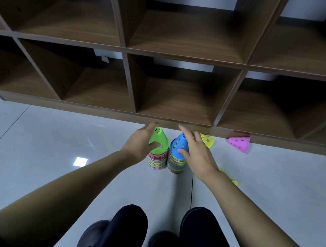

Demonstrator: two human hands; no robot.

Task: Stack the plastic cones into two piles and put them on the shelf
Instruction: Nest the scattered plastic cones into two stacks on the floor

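We see both piles side by side on floor [52, 140], 12 o'clock from our shoes [101, 239], just short of shelf [77, 106] base. Left hand [141, 141] grasps green-topped pile [157, 161], thumb on near side. Right hand [195, 152] grasps blue-topped pile [175, 165]. Yellow cone [207, 141] and pink cone [239, 143] lie loose at 2 o'clock of piles.

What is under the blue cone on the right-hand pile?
Under the blue cone only the striped rims of the nested cones show, standing on the floor. Their bodies are hidden inside, and the right hand covers the blue cone's right side.
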